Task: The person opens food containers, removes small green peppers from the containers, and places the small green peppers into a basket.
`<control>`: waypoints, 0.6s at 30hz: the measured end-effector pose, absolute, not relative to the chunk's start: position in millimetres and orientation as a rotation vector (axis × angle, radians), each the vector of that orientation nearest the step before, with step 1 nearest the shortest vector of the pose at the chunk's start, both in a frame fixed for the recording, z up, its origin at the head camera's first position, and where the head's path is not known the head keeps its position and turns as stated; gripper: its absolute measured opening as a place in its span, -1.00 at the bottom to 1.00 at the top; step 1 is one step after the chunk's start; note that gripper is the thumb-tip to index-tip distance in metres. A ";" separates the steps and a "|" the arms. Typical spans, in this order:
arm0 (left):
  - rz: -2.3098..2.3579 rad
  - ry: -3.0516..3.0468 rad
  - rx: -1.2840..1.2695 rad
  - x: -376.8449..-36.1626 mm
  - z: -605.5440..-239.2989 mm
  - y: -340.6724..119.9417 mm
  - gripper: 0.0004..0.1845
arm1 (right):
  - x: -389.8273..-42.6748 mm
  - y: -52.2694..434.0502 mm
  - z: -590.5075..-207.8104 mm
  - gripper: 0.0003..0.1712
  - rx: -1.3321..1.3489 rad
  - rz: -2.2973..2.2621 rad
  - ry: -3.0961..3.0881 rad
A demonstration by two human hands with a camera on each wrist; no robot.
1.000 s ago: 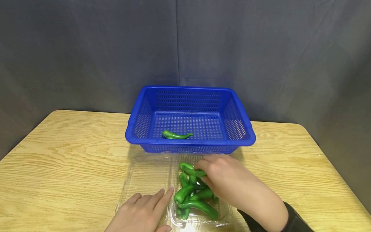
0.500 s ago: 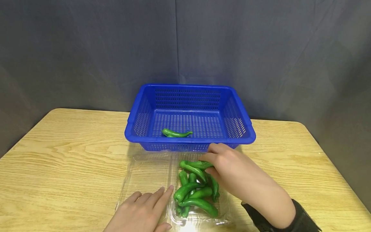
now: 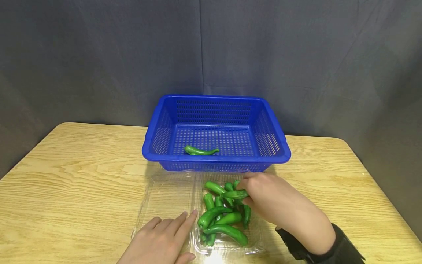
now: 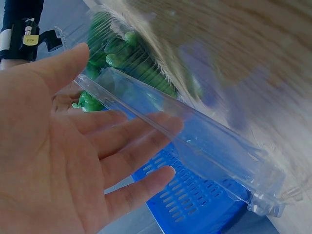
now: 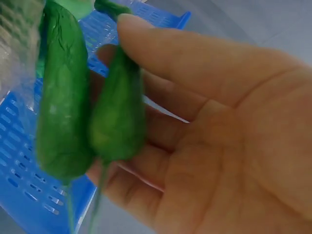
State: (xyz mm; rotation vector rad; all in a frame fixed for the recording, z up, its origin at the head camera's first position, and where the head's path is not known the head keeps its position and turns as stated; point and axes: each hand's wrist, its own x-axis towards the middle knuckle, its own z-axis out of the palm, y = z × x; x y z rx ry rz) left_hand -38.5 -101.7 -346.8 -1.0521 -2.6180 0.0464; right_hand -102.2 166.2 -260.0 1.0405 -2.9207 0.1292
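my right hand [image 3: 273, 200] over the clear tray [image 3: 171, 200] on the table [image 3: 82, 176], fingers [image 5: 161, 53] pinching two green peppers [image 5: 92, 112] above the pile [image 3: 221, 220], my left hand [image 3: 161, 238] flat, fingers straight on the tray lid, blue basket [image 3: 280, 152] just behind

Blue basket [image 3: 280, 156] stands just behind the clear clamshell tray [image 3: 165, 200]; its near wall blocks a low, straight path back from the tray. Basket interior mostly open; one green pepper [image 3: 200, 151] lies front-left on its floor. Left hand [image 3: 161, 240] lies flat on the tray's lid half. Peppers [image 3: 219, 222] crowd the other half. Surface [image 3: 82, 176] open left and right.
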 end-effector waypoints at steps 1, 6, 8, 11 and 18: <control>0.047 -2.622 -1.051 -38.6 -346.8 -101.6 -0.23 | -102.7 166.9 -260.8 -0.82 1.036 0.122 -2.932; 0.049 -2.643 -1.049 -38.8 -346.8 -101.2 -0.22 | -105.8 168.5 -263.8 -0.82 1.020 0.101 -2.978; 0.048 -2.641 -1.051 -38.8 -347.1 -101.1 -0.23 | -106.6 168.4 -264.2 -0.83 0.997 0.116 -3.013; 0.043 -2.633 -1.049 -38.7 -347.6 -100.9 -0.23 | -107.4 168.5 -264.6 -0.78 0.969 0.151 -3.053; 0.071 -2.610 -1.044 -37.9 -349.6 -102.8 -0.20 | -109.0 168.8 -264.4 -0.75 0.994 0.197 -3.066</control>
